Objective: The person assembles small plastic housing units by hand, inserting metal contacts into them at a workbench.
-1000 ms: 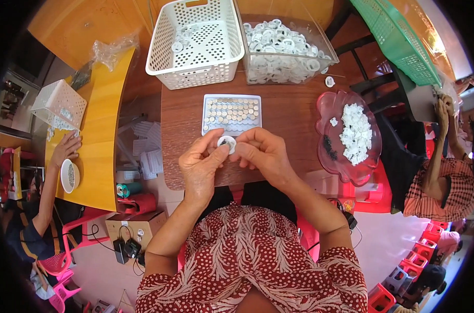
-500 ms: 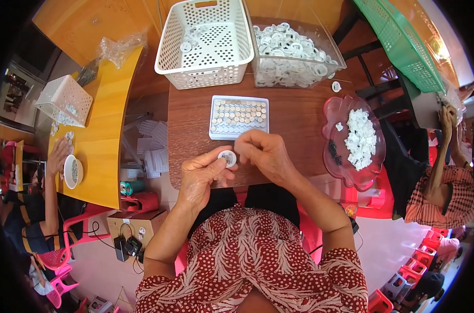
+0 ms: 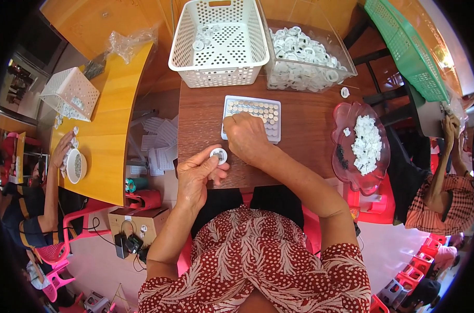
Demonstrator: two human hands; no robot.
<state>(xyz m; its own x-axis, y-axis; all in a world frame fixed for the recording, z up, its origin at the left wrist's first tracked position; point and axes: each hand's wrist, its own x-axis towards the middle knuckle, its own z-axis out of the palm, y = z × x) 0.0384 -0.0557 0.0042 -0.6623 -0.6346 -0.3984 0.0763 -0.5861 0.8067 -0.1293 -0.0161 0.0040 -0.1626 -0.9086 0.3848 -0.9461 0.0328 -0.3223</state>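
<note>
Her left hand [image 3: 198,175] pinches a small white ring [image 3: 219,155] above the tabletop [image 3: 304,130] edge; at one o'clock, her right hand [image 3: 245,136], fingers curled together, rests on the tray of discs [image 3: 257,110].

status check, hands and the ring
Left hand pinching white ring. Right hand at the tray of small discs. Nothing between them.

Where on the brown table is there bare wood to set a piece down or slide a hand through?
Bare wood on the brown table lies between the small tray of round pieces and the pink dish, and left of that tray above the left hand. The far edge is crowded: white basket and clear bin of white rings. The right hand covers the tray's near corner.
</note>
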